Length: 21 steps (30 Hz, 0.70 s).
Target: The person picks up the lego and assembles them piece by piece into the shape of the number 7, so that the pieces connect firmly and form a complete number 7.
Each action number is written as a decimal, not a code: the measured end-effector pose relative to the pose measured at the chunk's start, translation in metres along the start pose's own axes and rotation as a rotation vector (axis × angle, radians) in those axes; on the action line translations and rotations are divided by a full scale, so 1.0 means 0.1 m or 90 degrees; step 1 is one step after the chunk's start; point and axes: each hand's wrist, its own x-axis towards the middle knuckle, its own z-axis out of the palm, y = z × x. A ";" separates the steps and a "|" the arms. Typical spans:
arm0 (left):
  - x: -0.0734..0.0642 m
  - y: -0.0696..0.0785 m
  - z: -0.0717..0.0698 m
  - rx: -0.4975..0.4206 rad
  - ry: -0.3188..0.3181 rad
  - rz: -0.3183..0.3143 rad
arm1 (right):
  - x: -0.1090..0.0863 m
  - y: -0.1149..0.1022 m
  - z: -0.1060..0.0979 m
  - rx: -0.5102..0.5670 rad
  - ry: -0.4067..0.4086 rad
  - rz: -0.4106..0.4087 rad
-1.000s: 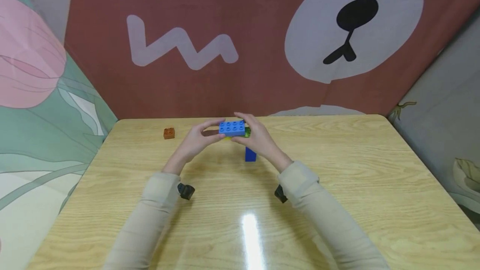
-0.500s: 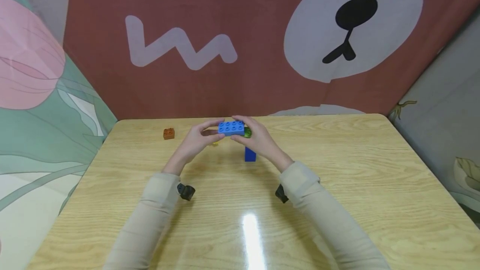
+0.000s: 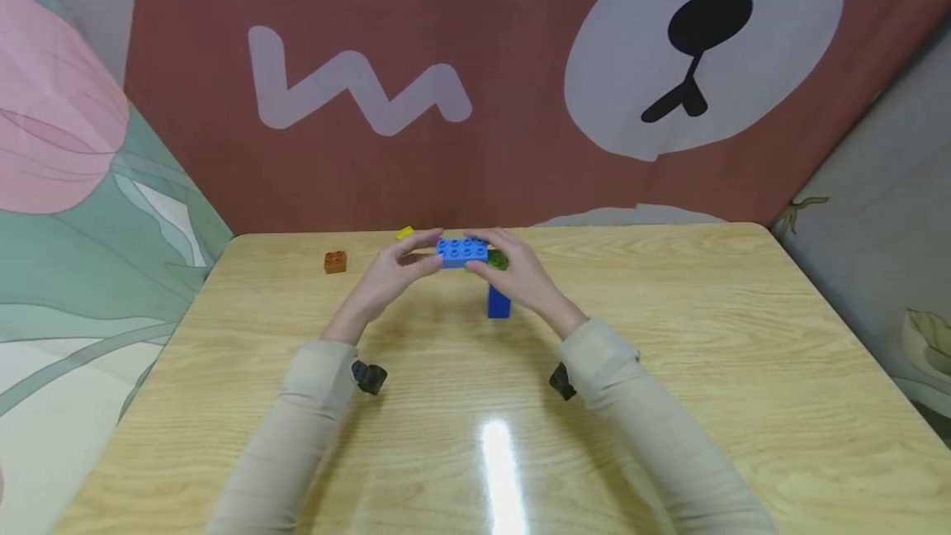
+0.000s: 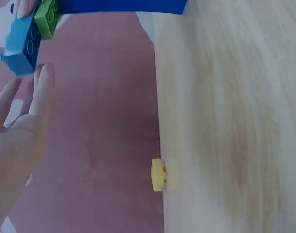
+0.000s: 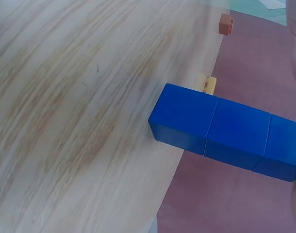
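Note:
A light-blue building brick with studs (image 3: pixel 462 251) sits high at the table's far middle, beside and partly over a green brick (image 3: pixel 499 259). Below them rises a dark-blue column (image 3: pixel 499 302); the right wrist view shows its stacked dark-blue blocks (image 5: pixel 212 127). My right hand (image 3: pixel 524 272) pinches the light-blue brick's right end between thumb and finger. My left hand (image 3: pixel 388 277) is at its left end; in the left wrist view its fingers (image 4: pixel 42 92) are straight, tips close to the light-blue brick (image 4: pixel 23 51). Whether they touch it I cannot tell.
A yellow piece (image 4: pixel 158 175) lies by the table's back edge, behind my left hand. Farther left is an orange-brown brick (image 3: pixel 335 262). A printed cloth (image 3: pixel 520 180) hangs right behind the wooden table (image 3: pixel 669 353).
The yellow piece has dropped from beneath the light-blue brick and moved left to the table's back edge. Both hands and the light-blue brick have hardly shifted.

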 end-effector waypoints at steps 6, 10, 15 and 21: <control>0.09 -0.14 -0.09 0.025 0.130 -0.010 | -0.03 0.02 -0.02 0.015 0.014 0.016; 0.20 -0.27 -0.18 0.098 0.222 -0.060 | -0.05 0.05 -0.02 0.024 0.019 0.023; 0.34 -0.42 -0.25 0.189 0.247 -0.090 | -0.08 0.07 -0.03 0.053 0.022 0.036; 0.51 -0.50 -0.29 0.256 0.243 -0.097 | -0.08 0.11 -0.02 0.094 0.023 0.039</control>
